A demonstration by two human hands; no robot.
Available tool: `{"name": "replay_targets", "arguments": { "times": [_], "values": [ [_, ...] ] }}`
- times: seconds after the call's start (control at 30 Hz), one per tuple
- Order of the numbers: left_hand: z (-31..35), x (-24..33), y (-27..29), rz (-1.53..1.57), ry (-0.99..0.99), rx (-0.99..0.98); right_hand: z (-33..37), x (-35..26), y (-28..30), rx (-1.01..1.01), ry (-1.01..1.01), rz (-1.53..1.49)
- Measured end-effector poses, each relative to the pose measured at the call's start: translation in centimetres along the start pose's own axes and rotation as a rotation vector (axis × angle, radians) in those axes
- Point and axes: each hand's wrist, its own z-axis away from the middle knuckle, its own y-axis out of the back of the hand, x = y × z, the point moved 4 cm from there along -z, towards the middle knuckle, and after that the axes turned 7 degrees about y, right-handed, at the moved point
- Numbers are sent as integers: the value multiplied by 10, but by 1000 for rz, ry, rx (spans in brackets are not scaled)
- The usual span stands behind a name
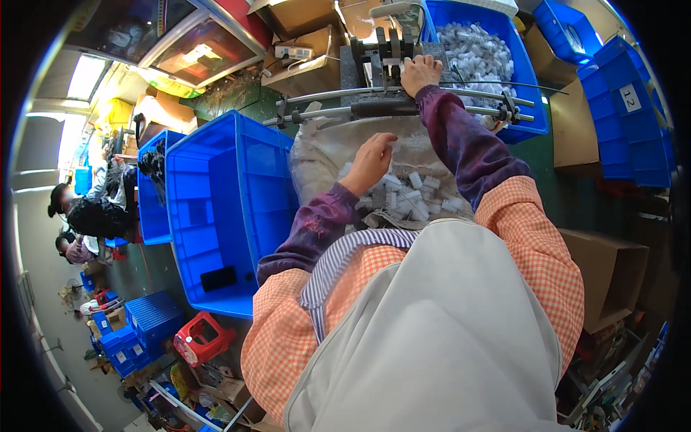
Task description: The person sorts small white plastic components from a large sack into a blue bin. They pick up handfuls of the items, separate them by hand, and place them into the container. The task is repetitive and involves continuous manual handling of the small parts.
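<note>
My right hand reaches forward to a dark bench machine with upright wheel-like parts. Its fingers are bent together at the machine's right side, and what they pinch is hidden. Nearer to me, my left hand hovers over a beige cloth spread across my lap. The fingers of that hand are curled together, and anything between them is too small to make out. Just below it, a heap of small white ridged plastic pieces rests in the cloth.
Metal rods run crosswise before the machine. Behind it to the right stands a blue bin full of similar white pieces. A large blue crate with a dark flat object inside is at my left, near a red stool. Cardboard boxes stand right.
</note>
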Motion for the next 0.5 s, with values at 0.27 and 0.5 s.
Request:
{"name": "replay_targets", "arguments": {
  "times": [0.27, 0.5],
  "values": [
    [-3, 9, 16, 116, 44, 94, 8, 53, 8, -17, 4, 11],
    [-16, 27, 15, 149, 62, 100, -24, 110, 10, -249, -78, 112]
  ]
}}
